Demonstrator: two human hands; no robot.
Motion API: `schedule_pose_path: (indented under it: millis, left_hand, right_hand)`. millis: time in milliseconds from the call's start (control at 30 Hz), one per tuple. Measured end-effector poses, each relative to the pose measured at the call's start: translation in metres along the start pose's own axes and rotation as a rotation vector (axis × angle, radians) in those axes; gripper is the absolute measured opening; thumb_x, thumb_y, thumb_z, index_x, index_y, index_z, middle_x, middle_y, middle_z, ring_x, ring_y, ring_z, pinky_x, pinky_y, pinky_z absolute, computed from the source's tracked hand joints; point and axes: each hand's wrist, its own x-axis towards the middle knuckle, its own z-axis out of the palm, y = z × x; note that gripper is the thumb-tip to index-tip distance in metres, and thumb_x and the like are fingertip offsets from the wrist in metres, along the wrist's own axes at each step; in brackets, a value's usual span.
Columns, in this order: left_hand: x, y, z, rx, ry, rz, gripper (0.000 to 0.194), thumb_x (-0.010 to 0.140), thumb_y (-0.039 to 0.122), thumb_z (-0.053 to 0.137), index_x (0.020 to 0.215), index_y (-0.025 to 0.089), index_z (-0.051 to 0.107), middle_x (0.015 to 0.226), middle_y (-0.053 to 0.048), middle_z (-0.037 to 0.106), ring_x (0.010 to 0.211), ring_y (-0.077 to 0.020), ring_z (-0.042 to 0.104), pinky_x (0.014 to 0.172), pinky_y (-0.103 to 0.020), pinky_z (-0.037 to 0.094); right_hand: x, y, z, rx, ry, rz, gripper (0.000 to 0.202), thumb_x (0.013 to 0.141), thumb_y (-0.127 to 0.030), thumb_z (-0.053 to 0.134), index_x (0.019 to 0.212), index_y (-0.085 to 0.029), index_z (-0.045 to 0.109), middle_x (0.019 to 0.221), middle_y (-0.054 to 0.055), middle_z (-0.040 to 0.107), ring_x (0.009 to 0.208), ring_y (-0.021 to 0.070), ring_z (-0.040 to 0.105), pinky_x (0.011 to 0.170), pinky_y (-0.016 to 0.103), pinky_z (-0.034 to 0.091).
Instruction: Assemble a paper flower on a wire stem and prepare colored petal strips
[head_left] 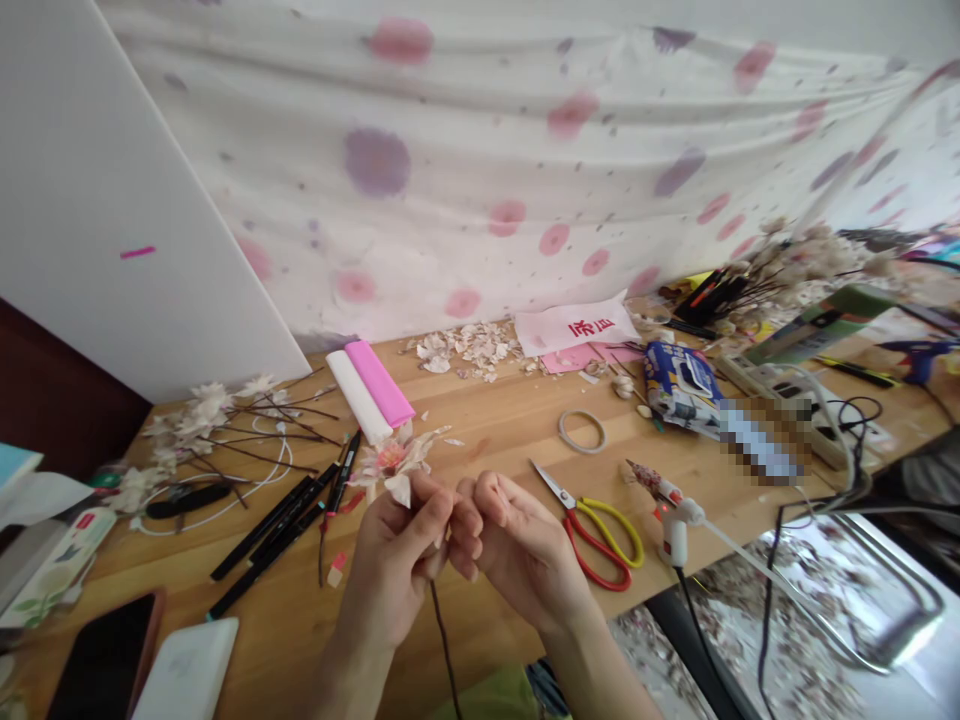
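My left hand (409, 555) is closed, its thumb and fingers pressed together. A pale petal flower with a pink centre (391, 457) shows just beyond its fingers, and a dark thin stem (442, 635) runs down below them, in line with the flower. One white petal (400, 489) sticks up over the left index finger. My right hand (517, 540) pinches close against the left fingertips; whatever it holds is hidden. To its right lie scissors with red and yellow handles (600, 540), blades partly apart, and a roll of tape (582, 431).
A glue gun (671, 515) with cables stands at the right table edge. Pink and white paper rolls (379, 385), black markers (277, 530), petal flowers on twigs (202, 415) and a phone (109, 655) lie left. Loose petals (472, 348), a wipes pack (682, 380) and a power strip (787, 400) are farther back.
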Motion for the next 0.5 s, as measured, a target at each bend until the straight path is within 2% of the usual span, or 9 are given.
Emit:
schedule_pose_path:
  millis: [133, 233, 300, 400, 500]
  left_hand:
    - [-0.008, 0.002, 0.005, 0.046, -0.020, 0.084, 0.049, 0.066, 0.049, 0.089, 0.056, 0.017, 0.054, 0.052, 0.008, 0.040, 0.039, -0.0023, 0.033, 0.037, -0.014, 0.030]
    - [-0.013, 0.002, 0.006, 0.206, 0.034, 0.145, 0.043, 0.064, 0.053, 0.089, 0.061, 0.019, 0.063, 0.057, 0.004, 0.050, 0.047, -0.0082, 0.048, 0.043, -0.019, 0.041]
    - [-0.014, 0.001, 0.002, 0.374, 0.052, 0.214, 0.034, 0.065, 0.049, 0.088, 0.071, 0.021, 0.070, 0.060, 0.003, 0.054, 0.053, -0.0120, 0.053, 0.046, -0.023, 0.046]
    - [-0.010, -0.003, -0.010, 0.696, 0.025, 0.409, 0.024, 0.069, 0.043, 0.087, 0.074, 0.024, 0.073, 0.059, 0.002, 0.055, 0.055, -0.0159, 0.053, 0.056, -0.032, 0.053]
    - [-0.005, -0.008, -0.020, 0.868, 0.120, 0.635, 0.028, 0.072, 0.049, 0.082, 0.064, 0.025, 0.070, 0.061, -0.002, 0.058, 0.062, -0.0215, 0.057, 0.062, -0.039, 0.055]
  right_hand:
    - [-0.001, 0.002, -0.004, -0.020, -0.029, -0.005, 0.039, 0.085, -0.045, 0.074, 0.070, -0.021, 0.047, 0.074, -0.002, 0.045, 0.060, 0.0109, 0.040, 0.055, 0.022, 0.038]
    - [-0.002, 0.003, -0.006, -0.046, 0.001, 0.011, 0.039, 0.084, -0.047, 0.075, 0.070, -0.021, 0.049, 0.073, -0.002, 0.047, 0.059, 0.0109, 0.042, 0.055, 0.023, 0.038]
    - [-0.003, 0.004, -0.006, -0.060, 0.026, 0.010, 0.035, 0.086, -0.045, 0.074, 0.072, -0.020, 0.054, 0.074, -0.001, 0.052, 0.061, 0.0112, 0.045, 0.058, 0.023, 0.041]
    - [-0.005, 0.005, -0.007, -0.066, 0.035, -0.018, 0.028, 0.089, -0.041, 0.072, 0.074, -0.019, 0.061, 0.076, 0.001, 0.056, 0.067, 0.0120, 0.051, 0.061, 0.022, 0.044]
    - [-0.006, 0.007, -0.007, -0.060, 0.035, -0.008, 0.022, 0.086, -0.039, 0.076, 0.079, -0.020, 0.066, 0.077, 0.000, 0.059, 0.064, 0.0111, 0.052, 0.059, 0.021, 0.044]
